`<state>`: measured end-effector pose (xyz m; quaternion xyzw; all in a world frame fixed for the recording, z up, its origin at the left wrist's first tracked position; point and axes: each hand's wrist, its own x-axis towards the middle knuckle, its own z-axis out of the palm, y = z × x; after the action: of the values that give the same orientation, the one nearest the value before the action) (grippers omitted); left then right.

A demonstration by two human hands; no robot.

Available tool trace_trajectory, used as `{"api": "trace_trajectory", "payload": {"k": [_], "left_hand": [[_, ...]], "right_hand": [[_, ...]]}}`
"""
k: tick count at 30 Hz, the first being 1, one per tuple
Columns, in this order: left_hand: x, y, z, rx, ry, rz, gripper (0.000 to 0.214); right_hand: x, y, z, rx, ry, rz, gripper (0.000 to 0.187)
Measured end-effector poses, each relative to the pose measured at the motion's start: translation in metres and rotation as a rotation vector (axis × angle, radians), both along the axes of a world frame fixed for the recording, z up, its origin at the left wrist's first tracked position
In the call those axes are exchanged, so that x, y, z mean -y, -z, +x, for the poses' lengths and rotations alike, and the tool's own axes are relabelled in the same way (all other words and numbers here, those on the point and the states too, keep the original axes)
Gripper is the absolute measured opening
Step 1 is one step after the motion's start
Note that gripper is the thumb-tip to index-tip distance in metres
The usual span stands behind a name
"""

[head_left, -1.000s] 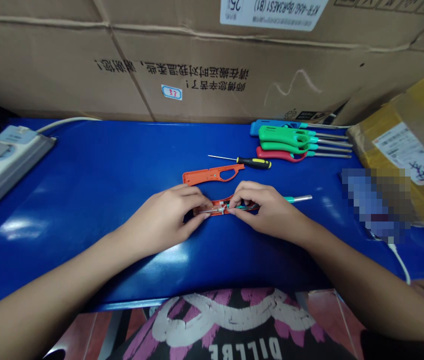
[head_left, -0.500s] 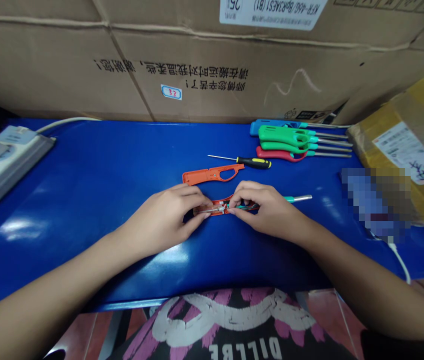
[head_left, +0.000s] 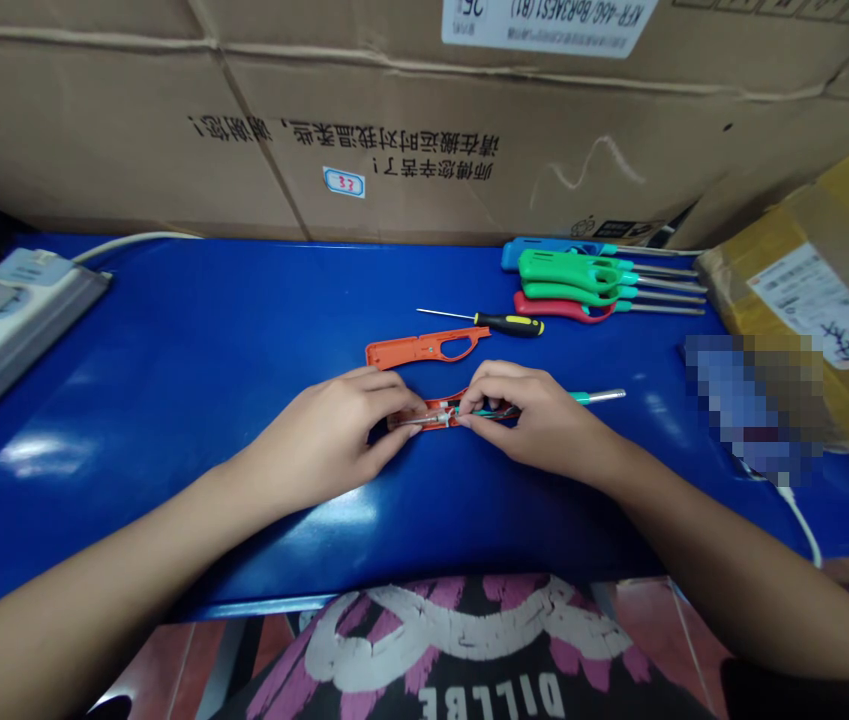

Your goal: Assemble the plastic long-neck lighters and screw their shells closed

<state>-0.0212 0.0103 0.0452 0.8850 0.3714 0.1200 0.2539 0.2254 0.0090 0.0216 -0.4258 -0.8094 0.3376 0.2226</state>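
An opened orange lighter [head_left: 435, 418] lies on the blue table, its inner parts exposed and its metal-tipped nozzle [head_left: 604, 397] pointing right. My left hand [head_left: 353, 420] pinches the lighter's left end, around a clear fuel tank partly hidden by the fingers. On the middle of the same lighter, the thumb and fingers of my right hand [head_left: 518, 410] are closed over a small part that I cannot make out. The matching orange half-shell [head_left: 401, 350] rests just beyond my hands. Behind it is a black and yellow screwdriver [head_left: 510, 324], its shaft pointing left.
Several long-nozzled lighters [head_left: 566, 268] in blue, green and red are piled at the back right. A power strip [head_left: 11, 310] stands on the left. Large cardboard [head_left: 394, 110] walls the back; a taped box [head_left: 829, 300] and a blurred-out object [head_left: 754, 400] are at right.
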Motion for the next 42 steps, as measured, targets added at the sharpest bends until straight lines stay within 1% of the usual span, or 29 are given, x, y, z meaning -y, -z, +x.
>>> {"api": "trace_trajectory", "payload": {"k": [5, 12, 34, 42], "left_hand": [[-0.0001, 0.0001, 0.0, -0.005, 0.002, 0.008, 0.021], [-0.0001, 0.0016, 0.0001, -0.034, 0.001, 0.006, 0.022], [-0.0013, 0.0085, -0.0001, 0.049, 0.024, -0.005, 0.019], [-0.0026, 0.0067, 0.0013, 0.04, 0.002, -0.03, 0.019]], "right_hand": [[-0.0001, 0.0005, 0.0005, 0.003, -0.006, 0.015, 0.011], [-0.0006, 0.0005, 0.0, -0.006, -0.008, -0.007, 0.011], [-0.0018, 0.003, 0.0001, -0.025, -0.017, 0.006, 0.01], [-0.0032, 0.0028, 0.002, -0.029, -0.024, 0.002, 0.01]]}}
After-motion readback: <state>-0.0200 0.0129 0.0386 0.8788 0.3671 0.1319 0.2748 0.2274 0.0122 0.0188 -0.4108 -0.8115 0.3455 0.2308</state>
